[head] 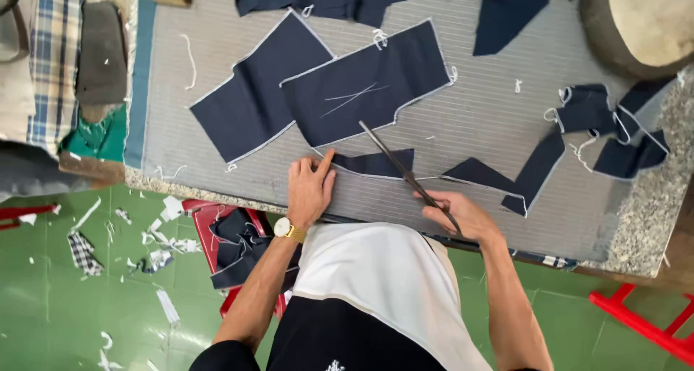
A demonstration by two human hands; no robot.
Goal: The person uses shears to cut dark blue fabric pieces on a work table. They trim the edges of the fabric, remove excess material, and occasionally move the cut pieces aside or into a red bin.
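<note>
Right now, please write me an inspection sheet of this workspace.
Surface: grey striped table, stone edge at right.
Job's things: small navy piece; scissors, blades open over it.
Clutter: navy panels, strips, loose threads.
Hands: left hand presses the piece flat; right hand grips the scissors.
Cables: nothing seen.
Surroundings: green floor with scraps, red stool, round block.
</note>
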